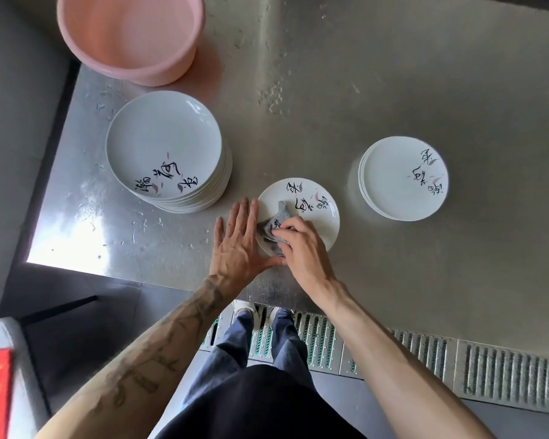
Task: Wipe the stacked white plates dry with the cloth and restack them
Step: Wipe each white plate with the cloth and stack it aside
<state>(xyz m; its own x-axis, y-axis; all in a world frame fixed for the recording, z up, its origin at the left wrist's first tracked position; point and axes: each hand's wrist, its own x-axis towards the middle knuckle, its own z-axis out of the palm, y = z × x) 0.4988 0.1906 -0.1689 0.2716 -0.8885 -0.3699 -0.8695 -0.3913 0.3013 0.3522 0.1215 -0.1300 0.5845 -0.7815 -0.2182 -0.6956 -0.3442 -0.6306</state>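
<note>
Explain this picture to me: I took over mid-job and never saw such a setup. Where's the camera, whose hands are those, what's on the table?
No machine here: a person works bare-handed, and the one picture comes from a camera on their head, looking down. The right hand holds a grey cloth on a single plate. The left hand lies flat on the steel table, against that plate's rim. A tall plate stack stands left, a shorter stack right, a pink basin beyond.

open: bare counter (393,90) beyond single plate (317,217) | blocks: tall stack (164,144) left, short stack (404,179) right, pink basin (130,36) far-left
</note>
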